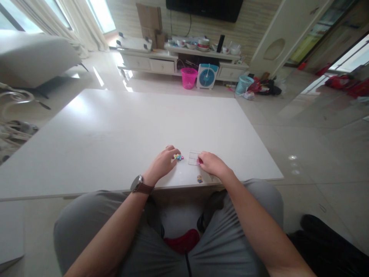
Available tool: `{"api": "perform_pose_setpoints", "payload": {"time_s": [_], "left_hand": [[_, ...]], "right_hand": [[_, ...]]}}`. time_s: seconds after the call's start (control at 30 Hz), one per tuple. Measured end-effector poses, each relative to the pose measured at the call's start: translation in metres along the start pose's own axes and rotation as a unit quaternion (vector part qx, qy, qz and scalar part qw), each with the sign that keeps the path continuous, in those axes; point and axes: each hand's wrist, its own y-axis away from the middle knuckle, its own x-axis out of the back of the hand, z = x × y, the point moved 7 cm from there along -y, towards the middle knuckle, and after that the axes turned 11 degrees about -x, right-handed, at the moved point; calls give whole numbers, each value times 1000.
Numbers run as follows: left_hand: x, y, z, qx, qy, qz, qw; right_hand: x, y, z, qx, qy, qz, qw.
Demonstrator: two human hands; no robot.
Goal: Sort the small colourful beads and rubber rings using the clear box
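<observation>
My left hand (pixel 165 163), with a watch on its wrist, curls its thumb and fingers around a bunch of small shiny colourful pieces (pixel 179 157) at the table's near side. Their exact kind is too small to make out. My right hand (pixel 212 164) pinches a small pink piece (pixel 199 161) at the right side of a clear compartment box (pixel 193 157). Fingers cover part of that box. Just in front of it, close to the table edge, lies a small cartoon figure (pixel 200 179) in yellow and blue.
The white table (pixel 138 123) stretches away before my knees. Beyond it on the floor stand a pink basket (pixel 189 79), a blue box fan (pixel 206 76) and a light blue basket (pixel 244 84). Behind is a white TV cabinet (pixel 163 66) with dishes on top.
</observation>
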Motion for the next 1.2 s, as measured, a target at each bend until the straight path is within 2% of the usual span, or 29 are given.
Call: {"api": "perform_pose_setpoints", "payload": {"time_s": [0.37, 0.67, 0.9, 1.07, 1.2], "left_hand": [[-1, -1, 1, -8, -3, -3, 1000], [-1, -2, 4, -7, -11, -9, 1000], [1, -3, 8, -3, 0, -4, 1000], [-8, -3, 6, 57, 122, 0, 991], [-24, -3, 9, 89, 272, -16, 958]], "right_hand": [[4, 5, 3, -28, 49, 6, 998], [6, 4, 5, -11, 17, 6, 1000], [14, 5, 9, 2, -31, 31, 999], [28, 14, -12, 72, -146, 105, 981], [30, 25, -38, 159, -214, 135, 954]]}}
